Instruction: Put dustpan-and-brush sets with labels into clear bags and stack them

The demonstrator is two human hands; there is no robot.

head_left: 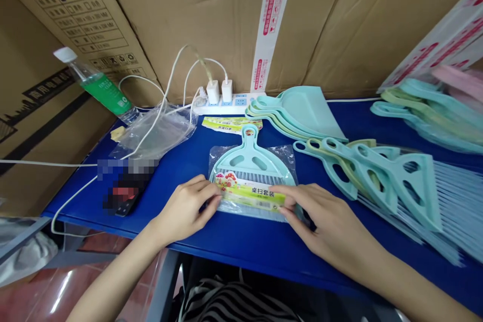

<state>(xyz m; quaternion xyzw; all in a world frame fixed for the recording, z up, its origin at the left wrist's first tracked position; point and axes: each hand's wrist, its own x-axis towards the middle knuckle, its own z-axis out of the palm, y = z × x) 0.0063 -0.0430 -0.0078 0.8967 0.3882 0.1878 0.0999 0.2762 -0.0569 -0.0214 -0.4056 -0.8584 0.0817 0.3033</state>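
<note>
A teal dustpan and brush set [251, 158] lies in a clear plastic bag on the blue table [181, 141], its handle pointing away from me. Across its lower part runs a yellow-green and white paper label [249, 191] with red mushrooms at its left end. My left hand [192, 206] pinches the label's left end between thumb and fingers. At the right end, my right hand [317, 216] closes its thumb and index finger on the label. More paper labels [230, 124] lie just behind the handle.
Stacked dustpans [309, 110] stand behind right, with loose brushes [407, 181] and bagged sets [445, 110] farther right. At left are plastic bags [154, 128], a tilted bottle [101, 90], a dark device [130, 193] and white cables. A power strip [241, 103] lies by the cardboard.
</note>
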